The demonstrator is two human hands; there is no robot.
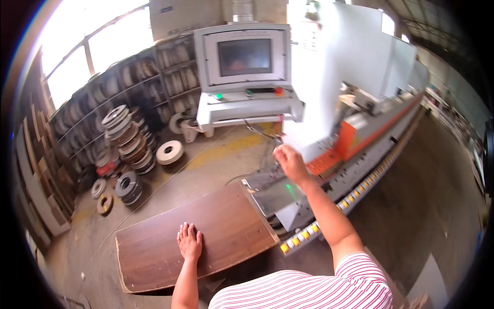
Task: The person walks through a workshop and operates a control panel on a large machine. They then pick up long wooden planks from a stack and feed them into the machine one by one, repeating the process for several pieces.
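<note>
My left hand point(190, 241) lies with its fingers stretched out on a brown wood-grain board point(231, 219), and nothing is in its grasp. The board sits at the near end of a long grey and orange machine point(329, 159). My right hand point(291, 160) is raised over that end of the machine with its fingers closed. A small metallic piece point(278, 139) shows just beyond the fingertips. Whatever the right fingers hold, if anything, is hidden. A green light spot point(290, 191) shines on the grey metal plate point(270, 195) below my right forearm.
Ahead stands a control console point(244, 103) with a dark screen and coloured buttons. Stacked edging rolls point(131, 139) and a loose white roll point(170, 152) stand on the floor at left, before loaded racks point(123, 82). Yellow and white blocks point(301, 237) line the machine's side. Boards point(38, 175) lean far left.
</note>
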